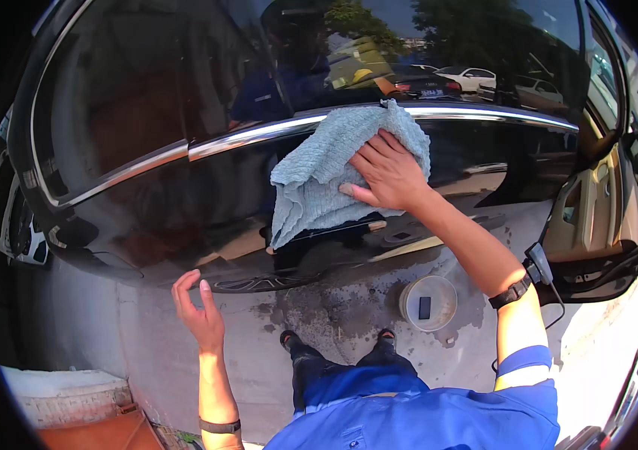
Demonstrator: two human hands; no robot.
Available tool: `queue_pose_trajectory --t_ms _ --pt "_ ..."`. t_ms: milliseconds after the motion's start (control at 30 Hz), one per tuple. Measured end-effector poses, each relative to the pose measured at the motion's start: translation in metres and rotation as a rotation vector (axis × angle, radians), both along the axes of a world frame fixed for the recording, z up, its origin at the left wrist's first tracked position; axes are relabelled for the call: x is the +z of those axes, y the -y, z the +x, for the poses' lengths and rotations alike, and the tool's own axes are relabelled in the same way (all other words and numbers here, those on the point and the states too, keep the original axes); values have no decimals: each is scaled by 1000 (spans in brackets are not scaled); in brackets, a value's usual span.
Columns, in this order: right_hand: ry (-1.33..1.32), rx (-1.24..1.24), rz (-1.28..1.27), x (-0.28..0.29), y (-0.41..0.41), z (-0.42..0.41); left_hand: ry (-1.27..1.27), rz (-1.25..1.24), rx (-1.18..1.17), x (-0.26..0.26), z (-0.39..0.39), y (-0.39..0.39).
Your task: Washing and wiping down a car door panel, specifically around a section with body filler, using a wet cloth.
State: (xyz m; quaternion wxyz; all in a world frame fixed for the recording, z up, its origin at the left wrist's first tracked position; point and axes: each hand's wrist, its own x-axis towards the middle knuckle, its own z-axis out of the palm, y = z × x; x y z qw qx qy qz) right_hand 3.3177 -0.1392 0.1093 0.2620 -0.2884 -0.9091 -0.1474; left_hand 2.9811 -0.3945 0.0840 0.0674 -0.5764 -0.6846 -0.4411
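My right hand presses a light blue-grey cloth flat against the side of a black car. The cloth spreads over the door panel, and its upper edge overlaps the chrome window trim. Folds hang loose at its lower left corner. Apart from the cloth, my left hand hovers low on the left, holding nothing, with thumb and fingers apart. Below it and to the right, part of a wheel shows under the bodywork.
A whitish bucket stands on the wet concrete floor, with a dark rectangular object at it. To the right, an open car door juts outward. A low wall and an orange-brown surface lie at lower left.
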Motion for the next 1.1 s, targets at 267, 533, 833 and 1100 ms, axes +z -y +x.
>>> queue_pose_trajectory --t_ms 267,533,833,1100 --pt "-457 -478 -17 -73 -16 156 -623 -75 -497 30 165 -166" --pt "-801 -638 64 -85 -83 332 -1135 13 -461 30 175 -210" --pt "-870 -1104 66 -66 -137 411 -1150 49 -467 19 190 -224" --pt "-963 -525 -30 -109 -59 211 -1281 -92 -521 45 184 -219"
